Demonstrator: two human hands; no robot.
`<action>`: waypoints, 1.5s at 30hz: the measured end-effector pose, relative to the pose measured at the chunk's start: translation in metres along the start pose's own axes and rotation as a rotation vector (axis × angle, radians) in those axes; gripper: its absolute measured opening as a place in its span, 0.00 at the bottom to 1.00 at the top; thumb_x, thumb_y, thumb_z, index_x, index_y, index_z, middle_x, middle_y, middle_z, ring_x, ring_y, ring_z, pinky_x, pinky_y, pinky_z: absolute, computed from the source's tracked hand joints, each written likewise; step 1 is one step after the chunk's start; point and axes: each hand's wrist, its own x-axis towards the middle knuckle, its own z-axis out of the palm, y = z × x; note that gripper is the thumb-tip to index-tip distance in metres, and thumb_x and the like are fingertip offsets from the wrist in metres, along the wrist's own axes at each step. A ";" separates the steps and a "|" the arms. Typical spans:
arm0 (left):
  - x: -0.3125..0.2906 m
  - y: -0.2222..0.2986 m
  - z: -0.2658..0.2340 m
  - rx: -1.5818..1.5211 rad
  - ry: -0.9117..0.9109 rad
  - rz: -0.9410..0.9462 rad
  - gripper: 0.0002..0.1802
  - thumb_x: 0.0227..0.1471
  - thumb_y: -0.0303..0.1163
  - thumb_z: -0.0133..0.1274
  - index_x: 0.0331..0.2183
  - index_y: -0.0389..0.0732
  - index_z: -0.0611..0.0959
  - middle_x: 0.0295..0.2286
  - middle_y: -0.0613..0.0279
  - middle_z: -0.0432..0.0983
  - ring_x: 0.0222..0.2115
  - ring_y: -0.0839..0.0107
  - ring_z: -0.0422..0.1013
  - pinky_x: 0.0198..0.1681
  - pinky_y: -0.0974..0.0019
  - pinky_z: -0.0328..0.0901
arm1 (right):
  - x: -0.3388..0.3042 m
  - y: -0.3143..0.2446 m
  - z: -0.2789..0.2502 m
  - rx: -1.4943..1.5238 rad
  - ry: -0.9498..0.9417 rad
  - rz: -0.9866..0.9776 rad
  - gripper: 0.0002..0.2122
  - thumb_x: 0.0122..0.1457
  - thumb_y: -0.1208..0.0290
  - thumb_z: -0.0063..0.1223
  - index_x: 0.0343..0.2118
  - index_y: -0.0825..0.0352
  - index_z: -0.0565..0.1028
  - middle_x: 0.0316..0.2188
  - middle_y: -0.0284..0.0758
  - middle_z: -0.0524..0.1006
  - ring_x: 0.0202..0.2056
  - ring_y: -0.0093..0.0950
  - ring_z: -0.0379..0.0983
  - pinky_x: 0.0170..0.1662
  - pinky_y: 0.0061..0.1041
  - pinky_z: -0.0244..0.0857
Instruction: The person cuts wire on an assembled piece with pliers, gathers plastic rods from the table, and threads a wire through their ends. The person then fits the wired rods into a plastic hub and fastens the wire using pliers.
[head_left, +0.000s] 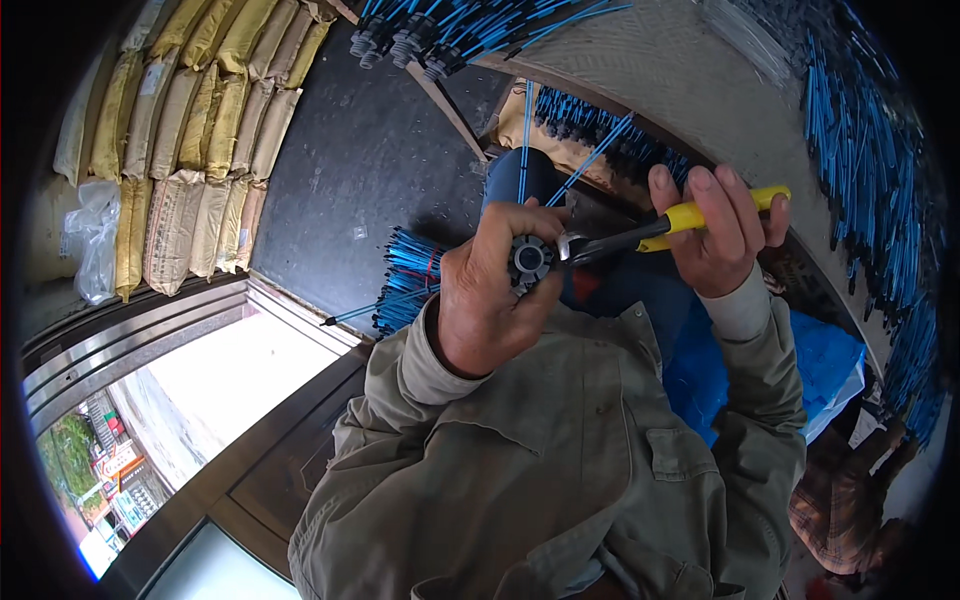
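My left hand (490,295) is closed around a dark, round, slotted plastic piece (530,259), its ringed end turned up toward me. Thin blue rods (598,160) with black sections stretch away beyond that hand; whether they join the piece is hidden. In my right hand (722,235) are yellow-handled pliers (612,243), fingers wrapped about the grips. The jaws lie against the right side of the slotted piece, or very close to it. Below my left hand's far side lies a bundle of blue rods with black tips (412,265), bound by a red band.
A worktable (650,60) on my far right bears heaps of blue rods (865,150). More rods with grey ribbed ends (410,40) overhang its left edge. Stacked sacks (200,110) line the far left. Blue sheeting (800,350) lies by my right elbow, near a person in checked clothing (840,510).
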 end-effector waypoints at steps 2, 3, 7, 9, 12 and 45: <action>0.000 0.000 0.000 0.001 0.016 -0.018 0.14 0.41 0.13 0.49 0.33 0.35 0.67 0.30 0.52 0.73 0.40 0.57 0.72 0.49 0.56 0.62 | 0.001 -0.010 -0.002 -0.051 -0.027 0.060 0.18 0.44 0.71 0.64 0.36 0.64 0.67 0.38 0.34 0.70 0.39 0.25 0.68 0.50 0.33 0.53; -0.001 0.000 0.000 0.003 0.026 -0.027 0.14 0.41 0.14 0.48 0.33 0.35 0.67 0.30 0.52 0.73 0.40 0.57 0.72 0.49 0.56 0.62 | 0.000 -0.015 -0.002 -0.074 -0.040 0.090 0.18 0.43 0.71 0.64 0.35 0.64 0.67 0.38 0.34 0.70 0.39 0.26 0.69 0.48 0.33 0.56; 0.000 -0.002 0.001 0.010 0.055 -0.026 0.14 0.42 0.15 0.49 0.33 0.35 0.67 0.30 0.53 0.73 0.41 0.58 0.72 0.49 0.56 0.63 | -0.026 -0.015 -0.017 0.392 -0.287 0.339 0.16 0.40 0.75 0.65 0.31 0.63 0.69 0.38 0.35 0.69 0.34 0.30 0.70 0.38 0.33 0.65; 0.000 -0.002 0.000 0.031 0.023 -0.004 0.15 0.41 0.15 0.50 0.34 0.35 0.66 0.30 0.53 0.73 0.41 0.58 0.72 0.50 0.57 0.62 | -0.018 -0.009 -0.023 0.417 -0.320 0.264 0.15 0.39 0.77 0.65 0.29 0.63 0.69 0.37 0.36 0.69 0.33 0.31 0.70 0.35 0.32 0.65; -0.003 -0.002 -0.002 0.064 -0.032 0.040 0.18 0.40 0.15 0.52 0.36 0.35 0.66 0.31 0.53 0.74 0.41 0.59 0.72 0.50 0.57 0.61 | -0.005 0.002 -0.032 0.466 -0.387 0.101 0.14 0.37 0.80 0.64 0.27 0.63 0.69 0.37 0.38 0.68 0.30 0.34 0.69 0.28 0.29 0.65; -0.005 -0.042 -0.011 -0.554 -0.237 0.325 0.27 0.48 0.40 0.55 0.45 0.30 0.73 0.32 0.52 0.75 0.33 0.59 0.72 0.38 0.63 0.65 | -0.029 -0.025 -0.040 0.837 -0.520 0.272 0.14 0.34 0.84 0.61 0.26 0.72 0.70 0.37 0.44 0.68 0.28 0.36 0.69 0.22 0.26 0.61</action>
